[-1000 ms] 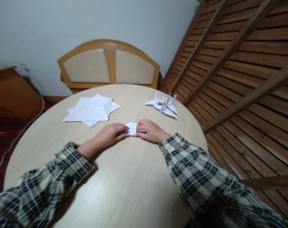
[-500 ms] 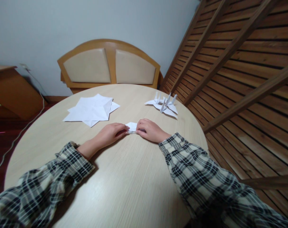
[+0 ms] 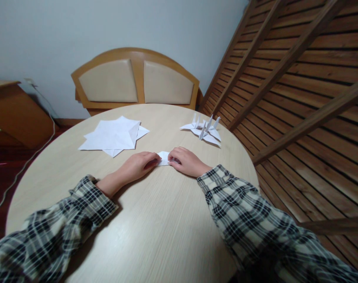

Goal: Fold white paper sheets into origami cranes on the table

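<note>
A small folded white paper piece (image 3: 164, 158) lies flat on the round pale wooden table (image 3: 155, 220) between my two hands. My left hand (image 3: 139, 165) has its fingers curled and pressed on the paper's left end. My right hand (image 3: 187, 161) is curled too, with its fingertips pinching and pressing the paper's right end. Most of the paper is hidden under the fingers.
A loose stack of white paper sheets (image 3: 114, 136) lies at the table's far left. Folded paper cranes (image 3: 204, 129) stand at the far right. A padded wooden chair (image 3: 136, 81) is behind the table. Slatted wooden boards (image 3: 299, 94) lean on the right.
Both hands stay on the folded paper. The paper's near edge has been pressed flatter, and the fingers have shifted slightly along it.
</note>
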`<action>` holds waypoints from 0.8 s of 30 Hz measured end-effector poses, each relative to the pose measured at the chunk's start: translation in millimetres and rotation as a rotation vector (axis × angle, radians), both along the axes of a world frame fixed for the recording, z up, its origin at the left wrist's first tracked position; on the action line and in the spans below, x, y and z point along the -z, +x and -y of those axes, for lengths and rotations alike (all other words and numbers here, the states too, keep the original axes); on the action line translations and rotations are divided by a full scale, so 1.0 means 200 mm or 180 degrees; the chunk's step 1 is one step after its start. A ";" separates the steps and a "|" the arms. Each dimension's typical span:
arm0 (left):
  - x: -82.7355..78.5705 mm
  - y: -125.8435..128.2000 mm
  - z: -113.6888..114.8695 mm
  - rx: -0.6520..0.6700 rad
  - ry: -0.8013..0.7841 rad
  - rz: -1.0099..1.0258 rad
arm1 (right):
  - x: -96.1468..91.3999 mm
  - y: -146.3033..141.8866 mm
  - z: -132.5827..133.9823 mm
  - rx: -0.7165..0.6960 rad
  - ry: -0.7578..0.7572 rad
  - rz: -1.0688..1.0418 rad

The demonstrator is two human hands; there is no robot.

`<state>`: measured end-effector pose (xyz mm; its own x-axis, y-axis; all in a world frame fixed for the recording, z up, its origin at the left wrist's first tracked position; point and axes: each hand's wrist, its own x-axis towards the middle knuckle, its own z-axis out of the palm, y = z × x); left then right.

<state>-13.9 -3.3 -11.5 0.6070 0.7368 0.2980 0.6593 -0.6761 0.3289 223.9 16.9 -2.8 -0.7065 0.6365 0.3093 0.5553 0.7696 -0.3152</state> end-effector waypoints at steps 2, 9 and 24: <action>0.00 0.00 0.00 -0.0009 0.0032 -0.0013 | 0.00 0.00 0.00 -0.0013 0.0021 -0.0009; 0.00 -0.01 -0.01 0.0175 0.0098 -0.0018 | 0.01 0.01 -0.01 -0.0120 0.0037 0.0043; -0.03 -0.03 -0.02 0.0619 -0.0101 -0.0011 | 0.03 0.02 -0.02 -0.0185 0.0047 0.0054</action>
